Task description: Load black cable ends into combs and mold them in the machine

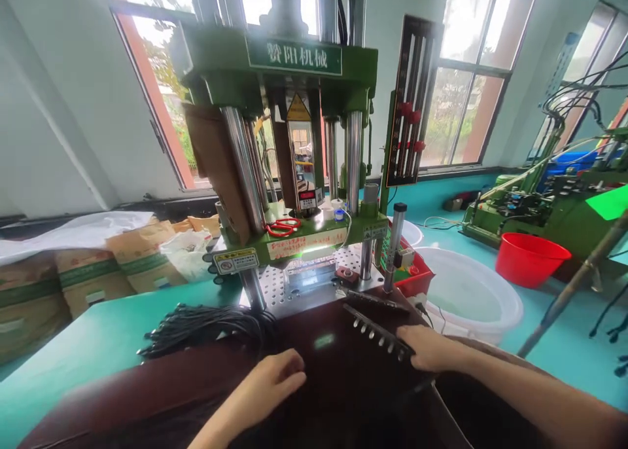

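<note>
My right hand point(426, 347) grips the near end of a dark bar point(373, 329) with several short, shiny metal pieces along its edge. Beyond it, a second dark bar point(377, 300) lies at the front edge of the press's perforated metal plate point(279, 285). My left hand point(269, 377) hovers over the dark brown tabletop point(314, 354), its fingers loosely bent and the thumb apart, with nothing visible in it. A bundle of black cables point(206, 328) rests on the table, beyond and to the left of that hand.
A green press point(294, 66) stands straight ahead, with red-handled scissors point(283, 227) on its ledge. To the right are a red control box point(417, 279), a large white tub point(471, 292) and a red bucket point(532, 259). Brown sacks point(88, 275) line the left wall.
</note>
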The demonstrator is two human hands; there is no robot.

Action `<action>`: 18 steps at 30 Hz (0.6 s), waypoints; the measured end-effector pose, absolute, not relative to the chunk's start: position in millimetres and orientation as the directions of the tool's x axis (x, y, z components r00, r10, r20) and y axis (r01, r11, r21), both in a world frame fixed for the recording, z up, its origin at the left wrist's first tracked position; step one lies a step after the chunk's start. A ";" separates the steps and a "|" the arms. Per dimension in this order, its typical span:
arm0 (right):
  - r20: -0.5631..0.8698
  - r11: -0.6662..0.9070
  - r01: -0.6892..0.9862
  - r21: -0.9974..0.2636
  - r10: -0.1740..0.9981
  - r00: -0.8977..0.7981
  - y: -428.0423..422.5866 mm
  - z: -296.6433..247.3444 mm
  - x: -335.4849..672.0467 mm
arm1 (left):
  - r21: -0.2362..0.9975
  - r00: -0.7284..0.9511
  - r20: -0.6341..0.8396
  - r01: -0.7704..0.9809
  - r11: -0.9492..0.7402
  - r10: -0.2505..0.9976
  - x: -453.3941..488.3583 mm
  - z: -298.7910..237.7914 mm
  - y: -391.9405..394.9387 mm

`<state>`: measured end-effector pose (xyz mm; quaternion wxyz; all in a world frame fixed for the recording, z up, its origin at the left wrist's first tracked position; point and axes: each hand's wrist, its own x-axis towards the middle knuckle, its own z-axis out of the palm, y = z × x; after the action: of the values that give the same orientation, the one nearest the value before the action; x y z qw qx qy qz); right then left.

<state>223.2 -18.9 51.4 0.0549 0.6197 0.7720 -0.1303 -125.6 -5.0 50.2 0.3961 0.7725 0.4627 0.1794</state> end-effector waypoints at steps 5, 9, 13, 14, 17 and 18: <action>-0.211 0.196 0.980 -0.038 0.957 -0.200 20.2 61.1 210.7 | 0.677 0.571 -0.130 0.648 -0.348 0.811 -76.1 29.1 -18.2; -0.161 0.235 0.971 -0.045 0.957 -0.240 59.2 66.6 195.7 | 0.708 0.558 -0.145 0.635 -0.308 0.817 -61.2 21.1 -12.9; -0.130 0.279 0.952 -0.123 0.947 -0.294 106.0 72.6 177.6 | 0.809 0.537 -0.191 0.560 -0.178 0.822 -50.6 15.3 -2.1; -0.127 0.280 0.947 -0.158 0.945 -0.301 118.4 74.3 173.8 | 0.843 0.511 -0.226 0.529 -0.096 0.830 -46.9 12.5 2.1; -0.097 0.251 0.923 -0.291 0.952 -0.289 154.4 77.5 164.9 | 0.906 0.421 -0.336 0.389 0.167 0.842 -33.2 4.8 19.7; -0.083 0.233 0.911 -0.341 0.958 -0.276 165.5 77.4 162.4 | 0.916 0.409 -0.357 0.331 0.228 0.840 -28.4 3.5 27.4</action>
<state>162.4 165.5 77.4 -0.0716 0.5974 0.7818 -0.1634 -28.4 27.4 3.5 0.6026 0.5842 0.5009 0.2112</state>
